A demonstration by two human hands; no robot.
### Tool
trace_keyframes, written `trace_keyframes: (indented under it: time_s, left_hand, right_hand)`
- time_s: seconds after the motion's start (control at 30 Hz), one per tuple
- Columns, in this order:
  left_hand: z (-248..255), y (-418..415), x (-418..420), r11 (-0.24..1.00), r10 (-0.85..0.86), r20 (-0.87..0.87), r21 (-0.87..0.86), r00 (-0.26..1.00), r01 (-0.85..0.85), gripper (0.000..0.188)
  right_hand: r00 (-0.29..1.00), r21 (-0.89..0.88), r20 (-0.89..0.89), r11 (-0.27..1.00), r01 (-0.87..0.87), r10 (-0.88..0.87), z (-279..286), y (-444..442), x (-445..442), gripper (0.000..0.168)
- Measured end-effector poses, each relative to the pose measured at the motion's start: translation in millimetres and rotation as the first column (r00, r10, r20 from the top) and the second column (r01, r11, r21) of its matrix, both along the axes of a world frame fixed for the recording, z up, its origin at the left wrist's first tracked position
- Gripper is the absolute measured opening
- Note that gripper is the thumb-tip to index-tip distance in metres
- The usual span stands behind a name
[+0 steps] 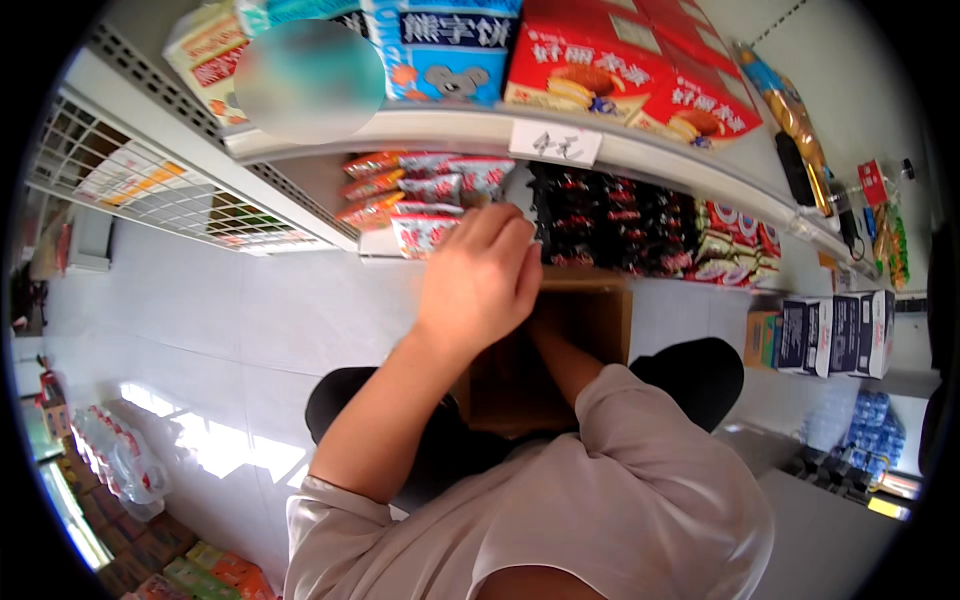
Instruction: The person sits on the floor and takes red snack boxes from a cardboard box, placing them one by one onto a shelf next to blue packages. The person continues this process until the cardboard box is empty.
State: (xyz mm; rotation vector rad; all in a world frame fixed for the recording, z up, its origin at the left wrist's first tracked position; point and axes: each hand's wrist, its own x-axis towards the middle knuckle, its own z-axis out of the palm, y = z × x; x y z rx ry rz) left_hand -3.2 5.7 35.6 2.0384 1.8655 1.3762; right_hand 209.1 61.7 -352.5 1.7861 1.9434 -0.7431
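Note:
My left hand (484, 274) reaches over the lower shelf, its curled fingers at a red-and-white snack packet (424, 234) in the front of a stack; whether it grips a packet I cannot tell. Behind it are more silver-and-red packets (480, 176) and orange packets (373, 184). To the right stand rows of black snack packets (574, 217), then red-and-cream packets (739, 244). An open cardboard box (622, 319) stands on the floor between my knees. My right forearm goes down into its dark inside, where the right hand is hidden.
Above, a shelf edge with a handwritten price tag (555, 143) holds red boxes of pies (592, 60) and a blue biscuit bag (450, 56). A white wire rack (172, 187) stands left. Dark cartons (832, 335) sit right; bottle packs (120, 457) stand on the floor lower left.

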Motion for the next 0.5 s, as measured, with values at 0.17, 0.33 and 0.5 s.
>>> trace_keyframes:
  time_s: [0.17, 0.33, 0.5]
  left_hand:
    - [-7, -5, -7, 1.0, 0.013, -0.016, 0.012, 1.0, -0.013, 0.016]
    - [-4, -3, 1, 0.997, 0.011, -0.016, 0.073, 1.0, -0.009, 0.011]
    - [6, 4, 11, 0.979, 0.006, 0.062, 0.202, 0.998, -0.018, 0.011]
  right_hand:
    - [0.993, -0.018, -0.064, 0.995, -0.1, 0.099, -23, 0, 6, 0.065]
    - [0.968, 0.001, -0.187, 0.985, -0.172, 0.169, -37, 2, 18, 0.065]
    - [0.921, 0.089, -0.278, 0.962, -0.259, 0.274, -46, 11, 36, 0.065]
